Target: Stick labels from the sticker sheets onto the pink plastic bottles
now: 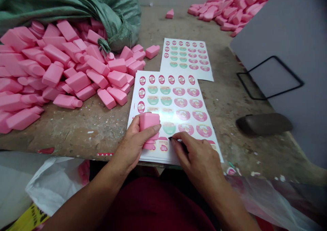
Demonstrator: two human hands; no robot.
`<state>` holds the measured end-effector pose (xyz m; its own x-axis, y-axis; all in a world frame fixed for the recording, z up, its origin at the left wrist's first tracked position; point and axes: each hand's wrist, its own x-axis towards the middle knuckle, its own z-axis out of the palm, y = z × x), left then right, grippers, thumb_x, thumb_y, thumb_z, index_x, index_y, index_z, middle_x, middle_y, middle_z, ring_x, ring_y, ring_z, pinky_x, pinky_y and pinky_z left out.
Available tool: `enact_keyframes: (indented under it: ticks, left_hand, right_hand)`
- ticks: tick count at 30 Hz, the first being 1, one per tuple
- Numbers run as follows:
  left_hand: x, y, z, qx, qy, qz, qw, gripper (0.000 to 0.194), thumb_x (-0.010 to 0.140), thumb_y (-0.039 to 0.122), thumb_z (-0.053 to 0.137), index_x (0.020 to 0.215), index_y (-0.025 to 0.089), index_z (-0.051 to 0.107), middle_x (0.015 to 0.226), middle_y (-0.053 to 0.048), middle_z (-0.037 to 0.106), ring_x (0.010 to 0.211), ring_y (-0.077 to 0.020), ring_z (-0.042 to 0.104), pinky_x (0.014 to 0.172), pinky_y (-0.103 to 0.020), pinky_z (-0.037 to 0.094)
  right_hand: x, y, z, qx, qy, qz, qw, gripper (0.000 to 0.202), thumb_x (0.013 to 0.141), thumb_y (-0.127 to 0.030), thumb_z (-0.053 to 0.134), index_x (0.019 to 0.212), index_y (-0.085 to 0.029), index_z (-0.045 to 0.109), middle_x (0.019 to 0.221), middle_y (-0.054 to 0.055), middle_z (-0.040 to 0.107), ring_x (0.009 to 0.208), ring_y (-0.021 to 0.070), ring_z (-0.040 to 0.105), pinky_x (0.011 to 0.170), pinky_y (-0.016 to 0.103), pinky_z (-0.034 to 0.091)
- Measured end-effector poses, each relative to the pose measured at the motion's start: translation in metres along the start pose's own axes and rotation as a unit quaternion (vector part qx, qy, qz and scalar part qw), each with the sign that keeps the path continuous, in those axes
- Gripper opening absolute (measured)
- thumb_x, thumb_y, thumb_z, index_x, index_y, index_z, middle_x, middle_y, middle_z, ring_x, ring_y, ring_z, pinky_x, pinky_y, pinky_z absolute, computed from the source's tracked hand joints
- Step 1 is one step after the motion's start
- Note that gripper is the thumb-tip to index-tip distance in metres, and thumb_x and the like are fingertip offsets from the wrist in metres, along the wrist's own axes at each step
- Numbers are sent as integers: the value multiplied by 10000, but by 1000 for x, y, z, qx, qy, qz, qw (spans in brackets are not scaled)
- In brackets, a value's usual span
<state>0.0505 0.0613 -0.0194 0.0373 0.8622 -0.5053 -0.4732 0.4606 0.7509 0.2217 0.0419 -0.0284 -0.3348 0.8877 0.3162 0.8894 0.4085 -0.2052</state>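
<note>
My left hand (135,139) is closed around a pink plastic bottle (149,122), its neck pointing toward me. The bottle is above the lower left part of a stack of sticker sheets (173,157). Over the lower middle of the same sheets, my right hand (195,152) pinches a thin dark pointed tool (170,138); its kind is not clear, as most of it is inside the fingers. The tool's tip is at the row of small pink labels near the bottom. Green and pink oval labels (180,102) fill the top sheet.
Another sticker sheet (187,72) lies behind the stack. Many pink bottles (76,81) spill from a green sack (122,23) at left. More pink bottles (235,13) are piled at back right. A dark oblong case (264,124) and a black wire frame (270,77) are at right.
</note>
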Motion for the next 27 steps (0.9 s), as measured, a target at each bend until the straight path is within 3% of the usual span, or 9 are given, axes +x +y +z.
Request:
enact_keyframes:
  ticks: [10, 20, 27]
  left_hand:
    - [0, 0, -3, 33, -5, -10, 999, 453, 702, 308, 825, 1092, 204, 619, 1102, -67, 703, 1089, -228, 645, 856, -301, 490]
    - [-1, 1, 0, 9, 0, -6, 1000, 450, 685, 273, 837, 1073, 186, 627, 1076, -78, 704, 1046, -226, 653, 855, -311, 499]
    - [-2, 2, 0, -9, 6, -9, 1000, 458, 665, 262, 851, 1063, 181, 638, 1066, -89, 705, 1033, -229, 654, 860, -316, 499]
  right_hand:
    - [0, 0, 3, 13, -24, 37, 999, 216, 953, -234, 478, 842, -208, 661, 601, 5, 700, 469, 209, 586, 517, 291, 327]
    - [-1, 6, 3, 111, -109, 130, 979, 229, 941, -374, 487, 922, -250, 679, 666, -10, 709, 564, 193, 601, 582, 290, 346]
    - [-4, 5, 4, 44, -58, 73, 995, 229, 940, -301, 467, 879, -235, 678, 658, 5, 717, 517, 180, 544, 613, 315, 334]
